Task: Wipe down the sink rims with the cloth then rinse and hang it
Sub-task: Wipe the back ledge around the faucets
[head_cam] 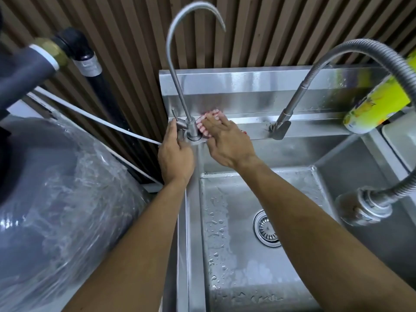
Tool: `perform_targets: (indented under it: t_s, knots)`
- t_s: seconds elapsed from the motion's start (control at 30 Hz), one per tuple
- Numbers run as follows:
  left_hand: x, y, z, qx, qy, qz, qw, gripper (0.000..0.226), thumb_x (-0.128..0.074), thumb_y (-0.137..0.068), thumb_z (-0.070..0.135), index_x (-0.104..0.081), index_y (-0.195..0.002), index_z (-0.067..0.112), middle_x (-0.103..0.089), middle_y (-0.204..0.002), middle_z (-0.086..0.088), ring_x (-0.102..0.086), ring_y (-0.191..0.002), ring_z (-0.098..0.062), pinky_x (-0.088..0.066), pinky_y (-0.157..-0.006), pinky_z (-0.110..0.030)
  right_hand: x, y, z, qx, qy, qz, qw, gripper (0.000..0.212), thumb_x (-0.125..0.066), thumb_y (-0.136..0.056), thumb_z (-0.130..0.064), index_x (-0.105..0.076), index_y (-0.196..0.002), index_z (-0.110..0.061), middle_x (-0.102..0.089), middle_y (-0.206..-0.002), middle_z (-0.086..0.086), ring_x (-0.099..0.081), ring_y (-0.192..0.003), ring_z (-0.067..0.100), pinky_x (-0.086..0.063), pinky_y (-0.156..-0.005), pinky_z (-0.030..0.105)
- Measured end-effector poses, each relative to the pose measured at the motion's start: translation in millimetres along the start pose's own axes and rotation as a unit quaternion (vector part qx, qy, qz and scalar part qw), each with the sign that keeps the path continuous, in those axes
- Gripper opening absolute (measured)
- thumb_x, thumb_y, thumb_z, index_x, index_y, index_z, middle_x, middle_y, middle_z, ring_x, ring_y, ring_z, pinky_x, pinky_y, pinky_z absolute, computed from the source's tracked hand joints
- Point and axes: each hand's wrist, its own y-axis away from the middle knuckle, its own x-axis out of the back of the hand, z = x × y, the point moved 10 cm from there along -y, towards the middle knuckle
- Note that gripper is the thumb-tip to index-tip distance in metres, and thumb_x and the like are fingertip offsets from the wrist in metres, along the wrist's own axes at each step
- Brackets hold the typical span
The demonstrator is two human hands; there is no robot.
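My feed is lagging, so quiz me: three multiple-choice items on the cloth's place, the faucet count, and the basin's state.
1. Where is the cloth?
A. in the basin
B. on the back rim by the thin faucet
C. hung on the hose

2. How many faucets stand on the rim?
A. one
B. two
C. three

3. The basin is:
A. full
B. dry
C. drained, with droplets

B: the right hand presses it beside the thin faucet.
B: thin faucet plus hose faucet.
C: droplets lie around the bare drain.

Both arms are stretched forward; the left hand (175, 154) is curled in a grip, the right hand (227, 143) laid flat, fingers extended.
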Motion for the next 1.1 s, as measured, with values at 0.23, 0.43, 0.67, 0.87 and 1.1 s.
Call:
perform_targets:
  t_s: [0.23,0.43,0.67,0.87,1.1]
  knots:
    - [-29.4,27.2,5.2,-0.079,-0.347,-0.101,0.929,0.071,-0.035,-0.103,0.033,-0.003,-0.162,0.009,-0.005,-0.171,-0.007,-0.004,-0.157,-0.025,-0.015,-0.125,-0.047,6.2,34.6,82.8,-0.252,0.084,0.019,0.964,0.061,-0.022,-0.111,-0.033,-0.013,-0.162,0.001,-0.013,-0.171,0.019,-0.006,-0.159,0.036,-0.005,-0.129,0.045]
    - [-25.5,54.2,-6.9,-0.11,-0.406,-0.131,0.898,0.068,-0.027,-0.104,0.042,-0.008,-0.163,0.014,0.003,-0.172,-0.002,0.002,-0.158,-0.026,-0.015,-0.125,-0.048,-21.4,13.2,-10.5,-0.062,0.009,-0.01,0.998,0.052,-0.028,-0.112,-0.029,-0.031,-0.16,-0.009,-0.028,-0.169,0.008,-0.015,-0.158,0.028,-0.009,-0.128,0.039]
    - [-22.3,61.1,-4.6,-0.103,-0.402,-0.148,0.898,0.069,-0.021,-0.104,0.047,-0.006,-0.163,0.016,0.003,-0.172,0.002,0.006,-0.157,-0.023,-0.005,-0.127,-0.049,-17.3,9.4,0.2,-0.015,0.025,-0.045,0.999,0.051,-0.038,-0.107,-0.017,-0.036,-0.158,-0.014,-0.033,-0.167,0.004,-0.021,-0.157,0.025,-0.018,-0.125,0.037]
    - [-23.5,16.9,27.3,0.045,-0.167,-0.056,0.983,0.075,-0.045,-0.098,0.056,-0.033,-0.155,0.008,-0.043,-0.157,-0.006,-0.019,-0.149,-0.033,-0.003,-0.124,-0.053,9.0,26.5,18.8,-0.113,-0.07,0.049,0.99,0.033,-0.047,-0.102,-0.009,-0.063,-0.13,-0.017,-0.062,-0.139,0.002,-0.051,-0.127,0.025,-0.043,-0.087,0.033]
    - [-24.8,-2.3,28.5,0.02,-0.142,-0.045,0.989,0.059,-0.051,-0.104,0.031,-0.033,-0.157,0.013,-0.049,-0.149,-0.016,-0.029,-0.146,-0.034,-0.016,-0.124,-0.049,10.0,43.9,34.7,-0.173,-0.253,0.109,0.946,0.035,-0.042,-0.104,-0.018,-0.062,-0.132,-0.027,-0.066,-0.11,-0.004,-0.066,-0.089,0.026,-0.062,-0.068,0.042]
